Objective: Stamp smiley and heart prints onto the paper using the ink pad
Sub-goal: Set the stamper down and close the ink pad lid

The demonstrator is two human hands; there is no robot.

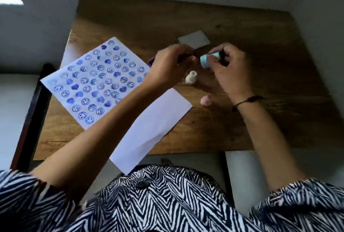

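A white paper (pixel 96 81) covered in blue smiley and heart prints lies on the left of the wooden table (pixel 242 120). A blank white sheet (pixel 152 131) lies under my left forearm and hangs over the near edge. My right hand (pixel 229 66) holds a light blue stamp (pixel 205 61) above the table. My left hand (pixel 171 64) is closed on a small dark thing next to that stamp; blur hides what it is. A white stamp (pixel 191 80) and a pink stamp (pixel 206 100) lie on the table below my hands.
A small white card or lid (pixel 194 39) lies beyond my hands. A purple object (pixel 150 60) peeks out at my left hand. A dark chair frame (pixel 31 116) stands left of the table. Grey walls surround the table's far side.
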